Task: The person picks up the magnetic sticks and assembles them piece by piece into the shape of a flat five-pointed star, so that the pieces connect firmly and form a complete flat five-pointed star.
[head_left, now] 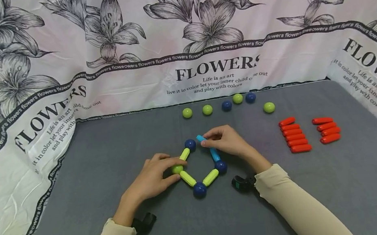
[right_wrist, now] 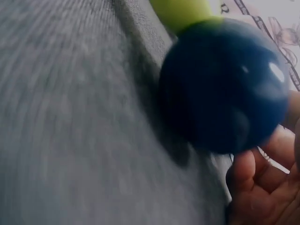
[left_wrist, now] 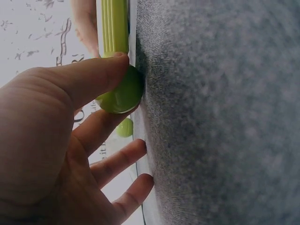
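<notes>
An unclosed ring of balls and short sticks lies in the middle of the table. My left hand point(head_left: 157, 174) pinches its green ball point(left_wrist: 123, 93) between thumb and forefinger; yellow-green sticks point(head_left: 188, 178) join that ball to a dark blue ball point(head_left: 190, 145) above and another dark blue ball point(head_left: 199, 190) below. At the ring's right, a light blue stick point(head_left: 215, 154) rises from a third blue ball point(right_wrist: 225, 86). My right hand point(head_left: 227, 142) pinches a second light blue stick point(head_left: 200, 137), its tip pointing toward the top blue ball, slightly apart from it.
Loose green balls point(head_left: 207, 110) and blue balls point(head_left: 226, 106) line the table's back edge. Two columns of red sticks point(head_left: 297, 142) lie to the right. A flowered cloth point(head_left: 219, 75) hangs behind the grey table point(head_left: 133, 142).
</notes>
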`<state>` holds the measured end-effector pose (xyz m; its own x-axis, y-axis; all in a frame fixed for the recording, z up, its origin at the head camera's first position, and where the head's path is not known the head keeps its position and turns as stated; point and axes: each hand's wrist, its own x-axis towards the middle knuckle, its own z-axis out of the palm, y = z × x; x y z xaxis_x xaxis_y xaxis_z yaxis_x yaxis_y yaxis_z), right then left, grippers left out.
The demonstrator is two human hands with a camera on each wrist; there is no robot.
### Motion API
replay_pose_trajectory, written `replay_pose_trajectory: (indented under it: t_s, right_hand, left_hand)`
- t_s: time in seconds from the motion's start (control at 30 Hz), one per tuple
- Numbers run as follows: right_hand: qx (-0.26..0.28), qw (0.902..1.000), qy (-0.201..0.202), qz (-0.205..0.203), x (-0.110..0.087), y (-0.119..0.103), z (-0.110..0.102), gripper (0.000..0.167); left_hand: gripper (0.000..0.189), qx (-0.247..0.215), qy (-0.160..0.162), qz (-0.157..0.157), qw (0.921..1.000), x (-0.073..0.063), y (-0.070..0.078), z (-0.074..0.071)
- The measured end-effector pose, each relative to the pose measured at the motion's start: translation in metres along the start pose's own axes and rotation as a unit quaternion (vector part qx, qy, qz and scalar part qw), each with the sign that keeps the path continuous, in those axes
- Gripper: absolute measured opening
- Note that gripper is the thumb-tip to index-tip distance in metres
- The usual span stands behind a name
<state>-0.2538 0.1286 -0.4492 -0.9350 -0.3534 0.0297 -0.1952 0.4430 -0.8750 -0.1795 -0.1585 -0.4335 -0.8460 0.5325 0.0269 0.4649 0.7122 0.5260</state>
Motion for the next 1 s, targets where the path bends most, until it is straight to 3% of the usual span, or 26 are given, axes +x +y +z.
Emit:
replay_pose_trajectory:
  t_s: [0.27, 0.53, 0.77, 1.0]
  right_hand:
    - [-0.037, 0.9991, 0.001, -0.022, 0.001, -0.001, 0.009, 0.022]
    - [-0.074, 0.9968, -0.020, -0.022, -0.002, -0.005, 0.009, 0.020]
    - [-0.091, 0.9955, -0.015, -0.022, -0.003, -0.007, 0.010, 0.022]
    - [-0.098, 0.9923, -0.068, -0.034, -0.005, -0.006, -0.003, 0.029]
  left_hand:
    - [0.038, 0.001, 0.001, 0.001, 1.0000, 0.000, 0.000, 0.000]
    - [0.038, -0.005, 0.005, 0.008, 0.9999, -0.001, 0.001, -0.001]
    - [0.038, -0.002, 0.000, 0.006, 1.0000, 0.000, -0.001, -0.001]
    - [0.039, -0.005, -0.004, 0.004, 1.0000, 0.000, -0.002, -0.001]
